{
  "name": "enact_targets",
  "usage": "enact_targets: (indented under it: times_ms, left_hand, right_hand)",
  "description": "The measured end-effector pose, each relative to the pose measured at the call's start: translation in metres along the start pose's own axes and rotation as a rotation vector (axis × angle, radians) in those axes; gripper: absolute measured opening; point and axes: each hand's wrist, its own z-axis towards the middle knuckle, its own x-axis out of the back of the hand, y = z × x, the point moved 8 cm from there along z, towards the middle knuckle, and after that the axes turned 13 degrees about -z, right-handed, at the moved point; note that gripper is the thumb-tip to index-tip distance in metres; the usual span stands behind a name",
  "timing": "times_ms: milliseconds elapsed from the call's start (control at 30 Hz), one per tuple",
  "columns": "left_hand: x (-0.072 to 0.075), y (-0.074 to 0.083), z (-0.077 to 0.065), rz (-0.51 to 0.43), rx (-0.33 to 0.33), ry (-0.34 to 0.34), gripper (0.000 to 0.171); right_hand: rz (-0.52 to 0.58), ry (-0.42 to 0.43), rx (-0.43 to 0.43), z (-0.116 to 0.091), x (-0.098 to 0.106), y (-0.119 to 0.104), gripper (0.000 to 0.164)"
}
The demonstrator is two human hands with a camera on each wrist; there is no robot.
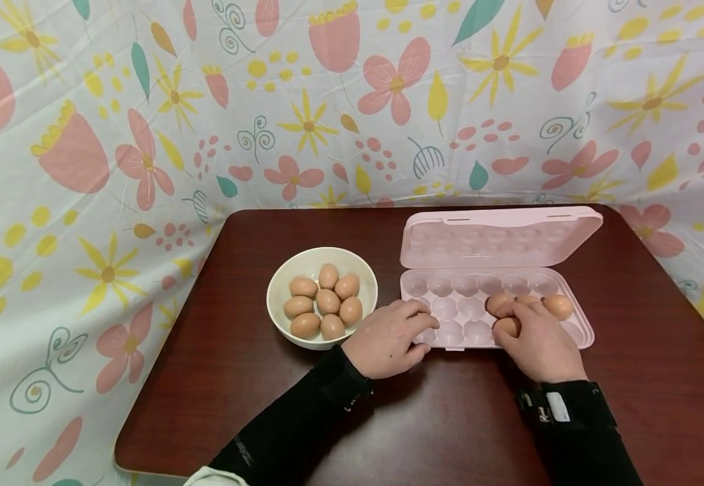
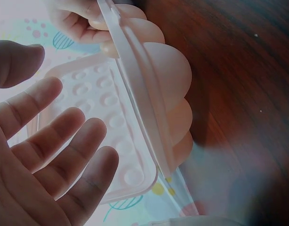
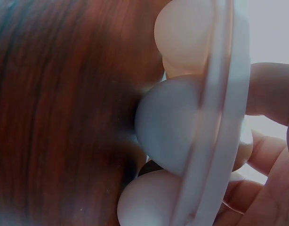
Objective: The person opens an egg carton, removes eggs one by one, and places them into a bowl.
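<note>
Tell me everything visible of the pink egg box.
The egg box is pale pink and plastic-looking. Its base rests on the brown table, right of the bowl, its rounded cups bulging underneath. The dimpled lid stands open, tilted back along the far edge. Brown eggs sit in the right half, where the right hand holds one; visible cups at left are empty. The left hand is at the near-left corner; contact is unclear.

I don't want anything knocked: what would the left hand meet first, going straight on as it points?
Probably the near left end of the pink egg carton, which the left hand overlaps in the head view; depth is unclear. Passing above, it would likely reach the eggs by the right hand.
</note>
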Motion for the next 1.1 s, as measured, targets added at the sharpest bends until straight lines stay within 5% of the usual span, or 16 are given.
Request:
enact_targets:
  times_ms: [667, 933, 1100]
  left_hand:
    - [-0.001, -0.002, -0.002, -0.027, 0.034, -0.006, 0.034]
    - [-0.001, -0.001, -0.003, -0.042, 0.032, 0.009, 0.039]
    - [0.000, 0.001, -0.001, -0.052, 0.026, 0.010, 0.044]
  right_hand:
    - [0.028, 0.092, -0.008, -0.001, 0.012, -0.008, 0.027]
    - [0.250, 0.052, 0.051, 0.002, 0.014, -0.030, 0.026]
    - [0.290, 0.046, 0.106, 0.005, 0.019, -0.049, 0.025]
